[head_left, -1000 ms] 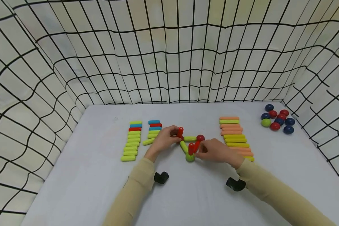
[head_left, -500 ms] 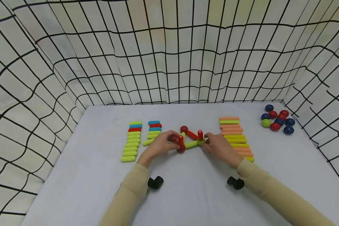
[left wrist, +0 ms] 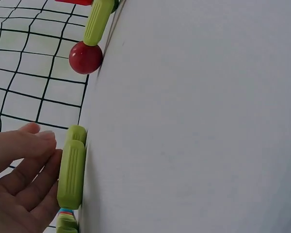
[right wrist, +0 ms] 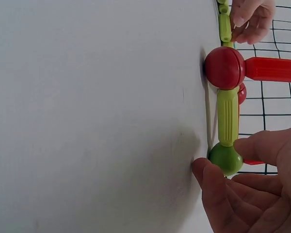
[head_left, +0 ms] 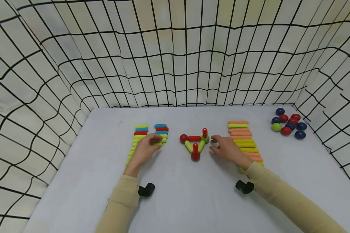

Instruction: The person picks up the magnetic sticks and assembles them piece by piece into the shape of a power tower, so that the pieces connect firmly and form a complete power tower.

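A triangle of balls and rods lies mid-table. It has a green ball (head_left: 205,139), a plain red ball (head_left: 183,138) at left and another red ball (head_left: 195,156) in front. One red rod (head_left: 194,138) and two lime green rods (head_left: 188,146) join them. Red rods stand upright on the front ball and the green ball. Right beside the green ball is my right hand (head_left: 227,149), fingers apart and loosely bent. My left hand (head_left: 145,149) is over the lime rods at left, its fingertips right by a lime rod (left wrist: 71,174), thumb apart from the fingers.
Orange and yellow rods (head_left: 243,141) lie in a column at right, partly behind the right hand. Dark blue, red and green balls (head_left: 290,124) cluster at the back right corner. Blue and red rods (head_left: 161,126) top the left columns. Black-lined netting (head_left: 175,64) surrounds the table.
The triangle has turned counterclockwise, bringing one red ball with an upright rod to the front. My left hand has let go of it and moved left to the lime rods.
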`<state>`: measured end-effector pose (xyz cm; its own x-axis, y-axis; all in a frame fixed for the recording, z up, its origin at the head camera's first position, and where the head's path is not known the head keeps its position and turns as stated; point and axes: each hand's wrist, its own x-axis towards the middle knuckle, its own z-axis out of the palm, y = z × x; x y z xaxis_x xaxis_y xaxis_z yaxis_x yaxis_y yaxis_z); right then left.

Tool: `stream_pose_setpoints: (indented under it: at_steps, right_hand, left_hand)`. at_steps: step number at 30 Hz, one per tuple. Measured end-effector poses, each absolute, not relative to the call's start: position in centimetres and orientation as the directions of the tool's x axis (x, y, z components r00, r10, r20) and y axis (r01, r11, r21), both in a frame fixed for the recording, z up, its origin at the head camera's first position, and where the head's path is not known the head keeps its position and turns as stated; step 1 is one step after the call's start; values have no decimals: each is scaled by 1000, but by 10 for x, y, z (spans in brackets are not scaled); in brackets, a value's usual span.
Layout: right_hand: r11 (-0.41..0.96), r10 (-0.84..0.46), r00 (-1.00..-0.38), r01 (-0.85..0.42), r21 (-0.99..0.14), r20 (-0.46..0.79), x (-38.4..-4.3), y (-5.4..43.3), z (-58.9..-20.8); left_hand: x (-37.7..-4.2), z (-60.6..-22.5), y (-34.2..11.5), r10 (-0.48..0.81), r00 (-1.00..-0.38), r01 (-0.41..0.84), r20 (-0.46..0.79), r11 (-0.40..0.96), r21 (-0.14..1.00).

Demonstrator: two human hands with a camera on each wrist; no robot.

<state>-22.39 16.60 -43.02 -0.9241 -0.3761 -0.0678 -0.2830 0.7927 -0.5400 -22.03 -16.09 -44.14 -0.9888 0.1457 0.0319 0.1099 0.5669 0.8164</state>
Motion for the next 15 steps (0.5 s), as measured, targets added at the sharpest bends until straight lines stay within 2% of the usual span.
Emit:
stream_pose_setpoints:
  at_steps: [4,11,15]
  right_hand:
    - [788,-387,-919,-286,-545,-78,-224,164,-431]
    - [797,-395,-911,-276,-537,-118,-223,160,-430]
    - [807,-389,-912,-271,-525,-127,-222,158,-428]
  left_hand:
    - [-222,-444,-162,151,-989,99,10,599,794]
    - [-222,-439,-154,214,-976,142,-28,735,663]
    - [-227,-435,-141,218,-976,140,-9,661,737]
